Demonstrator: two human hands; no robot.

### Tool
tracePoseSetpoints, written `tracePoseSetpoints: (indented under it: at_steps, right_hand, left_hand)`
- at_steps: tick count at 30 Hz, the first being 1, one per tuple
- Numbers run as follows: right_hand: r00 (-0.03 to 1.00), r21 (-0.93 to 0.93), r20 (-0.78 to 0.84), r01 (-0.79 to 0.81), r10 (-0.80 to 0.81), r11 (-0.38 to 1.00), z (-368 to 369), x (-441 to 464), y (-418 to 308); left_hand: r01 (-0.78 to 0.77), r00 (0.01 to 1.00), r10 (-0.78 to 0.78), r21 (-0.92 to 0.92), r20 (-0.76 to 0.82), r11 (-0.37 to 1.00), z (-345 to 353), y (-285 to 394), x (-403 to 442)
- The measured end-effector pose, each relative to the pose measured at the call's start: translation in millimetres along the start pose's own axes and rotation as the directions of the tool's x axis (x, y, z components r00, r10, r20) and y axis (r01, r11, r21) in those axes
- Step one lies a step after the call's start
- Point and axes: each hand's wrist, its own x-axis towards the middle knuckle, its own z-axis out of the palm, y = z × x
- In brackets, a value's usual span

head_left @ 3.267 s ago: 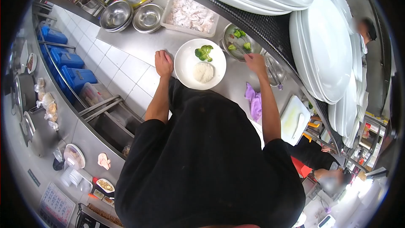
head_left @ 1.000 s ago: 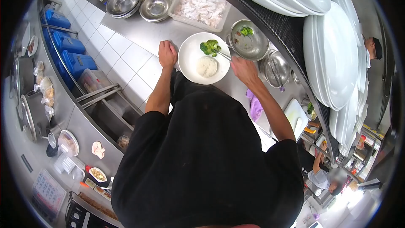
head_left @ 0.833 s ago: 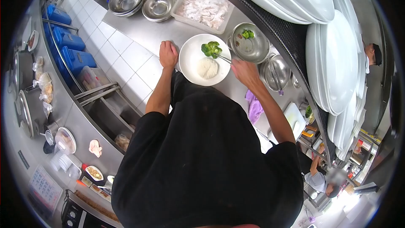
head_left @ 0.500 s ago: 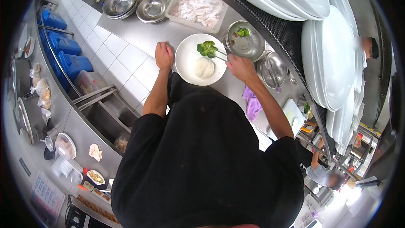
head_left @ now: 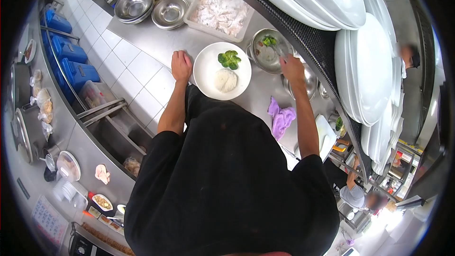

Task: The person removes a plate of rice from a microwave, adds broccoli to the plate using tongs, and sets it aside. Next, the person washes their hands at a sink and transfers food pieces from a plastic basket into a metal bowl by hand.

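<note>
The plate (head_left: 207, 73) lies between the hands (head_left: 292, 69), perhaps touching the left (head_left: 181, 66).

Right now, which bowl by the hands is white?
The bowl between the left hand and right hand, holding broccoli and a pale mound; nearby bowls are metal.

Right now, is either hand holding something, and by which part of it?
Right hand: a slim metal utensil, apparently by its rear part; blur hides the exact grip. Left hand: no held thing visible.
</note>
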Motion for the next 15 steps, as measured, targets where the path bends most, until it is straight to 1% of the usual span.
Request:
tracePoseSetpoints:
  at_steps: [1,4,5,8,11,15]
  right_hand:
    - [1.0,-0.05,0.0,0.024,-0.024,0.998,10.2,-0.1,-1.6]
    - [1.0,-0.087,-0.011,0.009,-0.01,0.996,28.6,4.3,-0.4]
    - [0.999,-0.101,-0.043,0.001,-0.005,0.995,40.3,7.0,2.7]
    - [0.997,-0.046,-0.083,-0.013,0.01,0.999,62.0,13.8,7.7]
    - [0.995,0.018,-0.094,-0.03,0.031,0.999,61.4,13.2,6.1]
    - [0.991,0.156,-0.091,-0.088,0.103,0.984,19.4,-0.8,-8.6]
  left_hand:
    - [-0.001,1.0,0.001,0.0,-0.003,1.0,-0.3,0.3,0.1]
    - [-0.003,1.0,0.003,-0.011,-0.006,1.0,-1.2,1.0,-0.9]
    - [-0.002,1.0,0.002,-0.016,-0.008,1.0,-1.3,1.0,-1.0]
    - [-0.012,1.0,0.012,-0.029,-0.015,1.0,-3.3,2.2,-1.3]
    - [-0.01,1.0,0.01,-0.016,-0.014,1.0,-1.4,0.4,-1.4]
    - [-0.01,1.0,0.01,-0.029,-0.015,1.0,-2.6,1.6,-0.7]
